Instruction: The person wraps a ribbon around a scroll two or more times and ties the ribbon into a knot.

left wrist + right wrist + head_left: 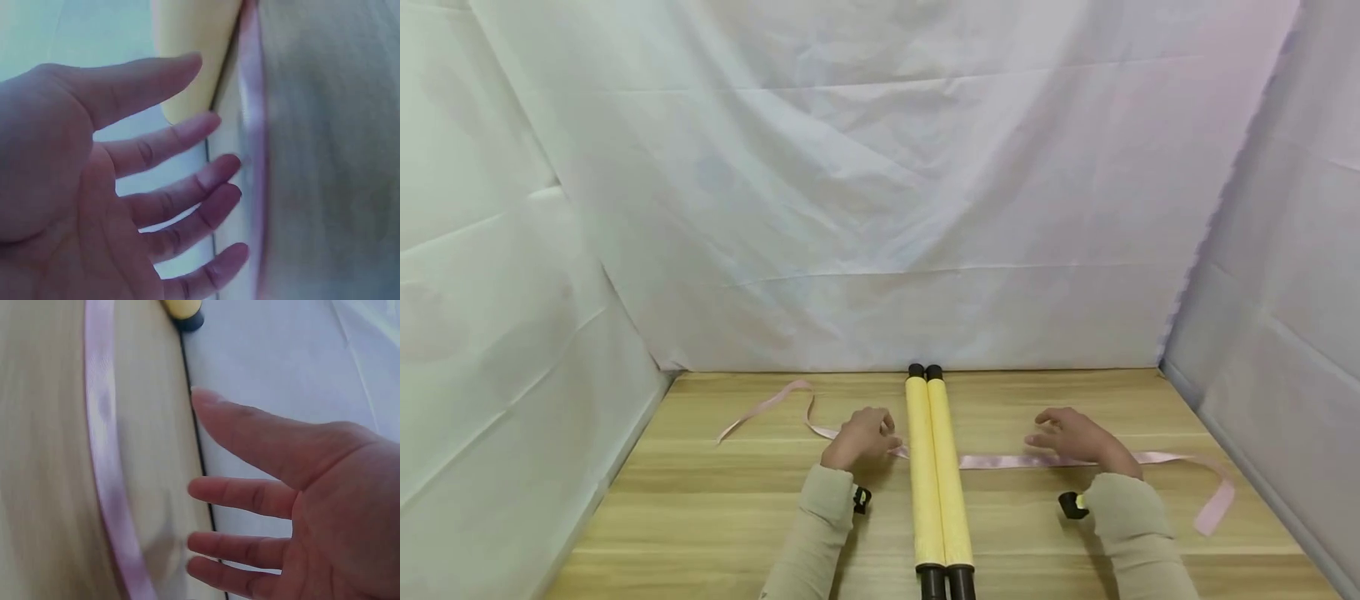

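Two yellow rods [926, 475] with black ends lay side by side on the wood-patterned surface [700, 517], reaching to its far edge. Beneath them passed a pink ribbon [1000, 462], winding across the far left and curling toward the near right. The left hand [862, 435] was just left of the rods, its fingers loosely spread and holding nothing (whether it touched the ribbon, I could not tell). The right hand [1075, 435] was above the ribbon's right stretch, empty too, fingers relaxed. White cloth [887, 208] hung behind the far edge.
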`<act>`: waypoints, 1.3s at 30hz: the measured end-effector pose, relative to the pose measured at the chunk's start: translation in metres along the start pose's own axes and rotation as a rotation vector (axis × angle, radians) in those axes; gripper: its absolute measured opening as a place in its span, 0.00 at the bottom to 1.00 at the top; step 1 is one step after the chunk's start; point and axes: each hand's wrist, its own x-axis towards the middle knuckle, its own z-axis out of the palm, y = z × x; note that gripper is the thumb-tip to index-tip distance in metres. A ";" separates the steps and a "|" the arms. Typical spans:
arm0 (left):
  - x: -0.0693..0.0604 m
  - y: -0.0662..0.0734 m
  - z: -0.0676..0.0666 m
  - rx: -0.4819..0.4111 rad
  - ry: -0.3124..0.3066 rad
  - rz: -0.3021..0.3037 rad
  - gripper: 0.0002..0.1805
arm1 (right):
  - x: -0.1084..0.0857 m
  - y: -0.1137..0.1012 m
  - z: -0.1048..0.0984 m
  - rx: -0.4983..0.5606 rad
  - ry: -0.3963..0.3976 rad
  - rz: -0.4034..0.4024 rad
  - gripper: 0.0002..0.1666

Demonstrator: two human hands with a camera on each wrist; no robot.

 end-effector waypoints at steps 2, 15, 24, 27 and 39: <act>-0.001 -0.005 0.003 -0.004 0.005 0.016 0.16 | 0.003 -0.009 0.006 0.029 -0.016 0.003 0.32; -0.003 -0.011 0.007 0.027 -0.008 0.051 0.13 | 0.026 -0.051 0.047 0.082 -0.063 -0.087 0.14; -0.005 -0.012 0.003 -0.044 -0.078 0.065 0.16 | 0.033 -0.050 0.055 0.117 -0.142 -0.203 0.12; -0.007 -0.014 0.002 -0.078 -0.100 0.065 0.23 | 0.033 -0.049 0.055 0.144 -0.149 -0.198 0.12; -0.004 -0.020 -0.006 -0.166 -0.159 0.115 0.21 | 0.030 -0.049 0.048 0.166 -0.201 -0.151 0.12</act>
